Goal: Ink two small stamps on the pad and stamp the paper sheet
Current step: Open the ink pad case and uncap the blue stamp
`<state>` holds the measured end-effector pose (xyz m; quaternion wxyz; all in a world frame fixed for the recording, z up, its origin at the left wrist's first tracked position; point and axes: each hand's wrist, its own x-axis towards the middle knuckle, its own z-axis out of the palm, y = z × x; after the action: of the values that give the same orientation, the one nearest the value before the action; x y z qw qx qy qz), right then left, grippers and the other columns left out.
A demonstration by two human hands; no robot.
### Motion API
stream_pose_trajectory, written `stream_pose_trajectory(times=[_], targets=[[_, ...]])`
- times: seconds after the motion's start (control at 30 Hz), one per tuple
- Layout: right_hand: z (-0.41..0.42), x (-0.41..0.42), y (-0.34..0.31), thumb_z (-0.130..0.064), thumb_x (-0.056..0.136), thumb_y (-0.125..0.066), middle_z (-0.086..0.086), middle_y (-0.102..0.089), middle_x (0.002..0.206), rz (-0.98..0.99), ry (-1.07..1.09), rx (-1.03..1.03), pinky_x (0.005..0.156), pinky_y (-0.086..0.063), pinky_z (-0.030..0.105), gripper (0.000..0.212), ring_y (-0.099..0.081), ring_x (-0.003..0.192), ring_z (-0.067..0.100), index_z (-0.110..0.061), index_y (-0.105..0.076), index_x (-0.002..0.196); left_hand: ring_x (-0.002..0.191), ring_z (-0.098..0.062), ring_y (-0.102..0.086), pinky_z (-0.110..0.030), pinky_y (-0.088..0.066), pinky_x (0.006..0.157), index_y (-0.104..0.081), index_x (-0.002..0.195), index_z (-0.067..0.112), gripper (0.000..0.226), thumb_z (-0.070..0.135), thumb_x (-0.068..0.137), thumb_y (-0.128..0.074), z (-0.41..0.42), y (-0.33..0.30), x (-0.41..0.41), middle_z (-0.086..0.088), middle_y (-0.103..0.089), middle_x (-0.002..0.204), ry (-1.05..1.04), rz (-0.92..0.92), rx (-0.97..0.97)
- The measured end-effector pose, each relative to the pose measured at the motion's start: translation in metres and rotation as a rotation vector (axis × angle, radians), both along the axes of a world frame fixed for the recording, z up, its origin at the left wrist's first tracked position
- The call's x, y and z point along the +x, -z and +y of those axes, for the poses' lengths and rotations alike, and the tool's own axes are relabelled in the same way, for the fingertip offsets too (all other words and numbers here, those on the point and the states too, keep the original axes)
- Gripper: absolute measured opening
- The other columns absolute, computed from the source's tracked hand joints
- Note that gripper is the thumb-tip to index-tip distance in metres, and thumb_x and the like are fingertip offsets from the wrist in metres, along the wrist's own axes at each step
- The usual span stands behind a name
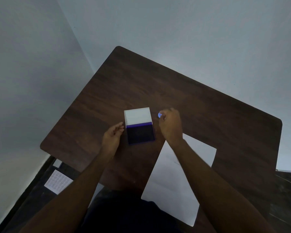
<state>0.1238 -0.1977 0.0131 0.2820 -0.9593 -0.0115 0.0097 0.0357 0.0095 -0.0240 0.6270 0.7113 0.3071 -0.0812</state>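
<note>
With the paper [175, 179] at the table's [208, 105] near edge and the open pad [140, 133] mid-table beside the slack, empty left hand [112, 137], the right hand [170, 122] pinching a blurred stamp [159, 115] should press it squarely onto the ink.

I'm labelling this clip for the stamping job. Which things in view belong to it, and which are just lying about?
For the job:
ink pad, lid open
small stamp, pinched in right hand
paper sheet
left hand, beside the pad

Lying about:
white dimpled sheet, below the table's edge
</note>
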Motion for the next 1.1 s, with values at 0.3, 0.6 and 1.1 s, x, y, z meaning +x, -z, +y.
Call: stream_pose_trajectory(times=[0.3,0.6,1.1], targets=[[-0.008,0.032,0.007,-0.022,0.089,-0.057,0.011,-0.060,0.119,0.090,-0.247,-0.397,0.090,-0.046,0.037,0.033,-0.048,0.112,0.027,-0.013,-0.058,0.121,0.107,-0.010,-0.057,-0.032,-0.050,0.096,-0.055,0.129,0.024,0.045,0.004,0.088,-0.058,0.001,0.012,-0.004,0.001,-0.057,0.120,0.127,-0.092,0.063],[0.008,0.002,0.005,-0.010,0.085,-0.059,0.012,-0.066,0.098,-0.030,-0.112,0.041,0.078,-0.049,0.029,0.012,-0.055,0.094,0.021,-0.006,-0.068,0.092,0.108,-0.011,-0.057,-0.025,-0.048,0.093,-0.050,0.135,0.023,0.047,0.007,0.092,-0.055,-0.002,0.016,-0.005,-0.001,-0.053,0.118,0.080,-0.162,0.069],[0.012,-0.069,-0.017,-0.018,0.087,-0.065,0.008,-0.072,0.100,0.475,0.124,0.705,0.065,-0.053,0.016,0.026,-0.066,0.072,0.015,-0.009,-0.068,0.111,0.097,0.000,-0.066,-0.015,-0.053,0.083,-0.066,0.119,0.014,0.031,0.022,0.089,-0.063,-0.053,-0.047,-0.018,0.007,-0.071,0.107,0.109,-0.191,-0.089]])
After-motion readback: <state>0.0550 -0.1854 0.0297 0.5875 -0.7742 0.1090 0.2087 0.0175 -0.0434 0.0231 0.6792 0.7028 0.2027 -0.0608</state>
